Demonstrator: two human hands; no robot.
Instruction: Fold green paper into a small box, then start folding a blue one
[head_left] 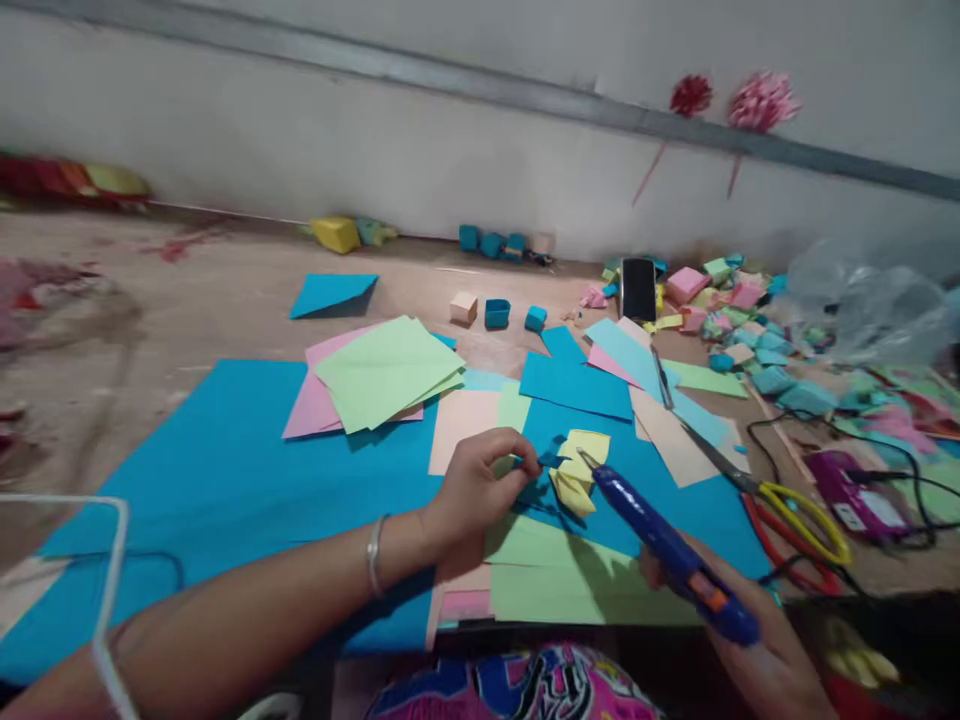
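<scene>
My left hand (pixel 484 485), with a bangle on the wrist, pinches a small blue paper piece (pixel 553 460) between thumb and forefinger. Beside it lies a folded yellow paper piece (pixel 576 488) on blue paper. My right hand (pixel 739 610) is wrapped round a dark blue glue gun (pixel 667 545), seen at the lower right. The gun's metal tip is over the yellow paper, close to the blue piece. Whether the tip touches the paper I cannot tell.
Scissors (pixel 802 520) with red and yellow handles lie at the right, beside a purple device (pixel 855 495) with black cables. Green sheets (pixel 390 370) are stacked behind my left hand. A phone (pixel 638 288) and several small paper boxes (pixel 686 285) stand near the wall.
</scene>
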